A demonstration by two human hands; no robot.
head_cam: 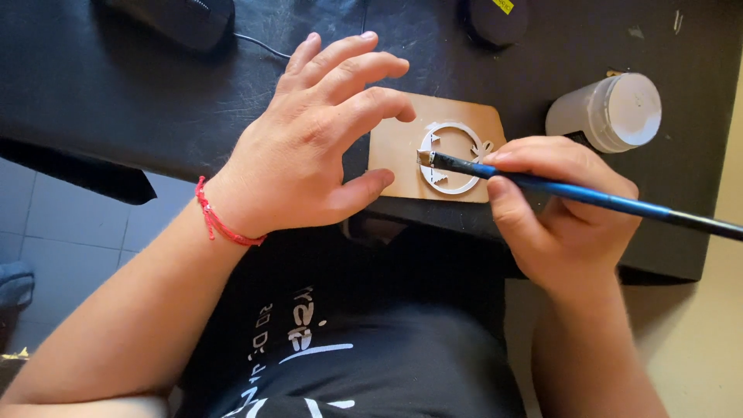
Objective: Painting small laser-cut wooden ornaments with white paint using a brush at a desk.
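Paintbrush [542, 184] pinched in right hand [557, 224]; left hand [309, 155] splayed.

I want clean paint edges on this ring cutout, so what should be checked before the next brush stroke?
1. Left hand pinning tan card by its left edge: ok.
2. Right hand gripping blue brush: ok.
3. Brush tip on the white ring cutout, its left side: ok.
4. Paint load on the bristles: cannot tell.
5. White jar clear of the right hand: ok.
6. Card fully on the black table: ok.
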